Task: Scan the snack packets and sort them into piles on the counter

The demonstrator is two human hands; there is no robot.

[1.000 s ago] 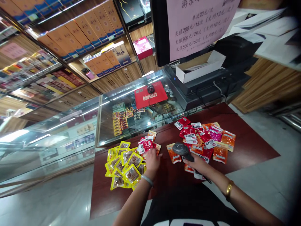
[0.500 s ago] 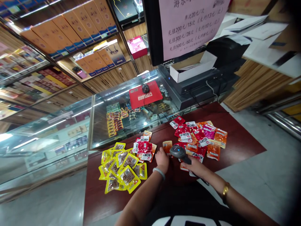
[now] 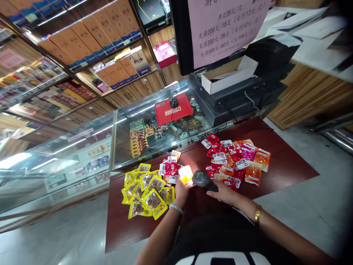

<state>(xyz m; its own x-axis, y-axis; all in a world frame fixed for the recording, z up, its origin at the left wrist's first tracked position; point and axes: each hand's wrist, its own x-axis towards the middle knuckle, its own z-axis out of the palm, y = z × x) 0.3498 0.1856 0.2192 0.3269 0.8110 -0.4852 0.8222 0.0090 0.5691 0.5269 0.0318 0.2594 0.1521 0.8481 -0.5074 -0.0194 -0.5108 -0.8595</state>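
My left hand (image 3: 182, 190) is closed on a small snack packet (image 3: 185, 174), which glows white and orange in the scanner's light. In my right hand (image 3: 224, 193) is a black barcode scanner (image 3: 202, 179), its head pointed at that packet from the right, a short gap away. Left of my left hand lies a small pile of red and orange snack packets (image 3: 171, 168). Further left spreads a heap of yellow-edged snack packets (image 3: 152, 200). To the right of the scanner is a larger group of red, orange and pink packets (image 3: 227, 168).
The dark red tabletop (image 3: 129, 233) adjoins a glass display counter (image 3: 121, 154). On the glass rest a red mouse pad (image 3: 162, 114) and a black mouse (image 3: 173, 102). A monitor with a pink price sheet (image 3: 223, 29) and an open white box (image 3: 228, 79) stand behind.
The packet in my left hand has moved slightly left and is now brightly lit. The scanner has shifted left with my right hand, and its blue light no longer shows.
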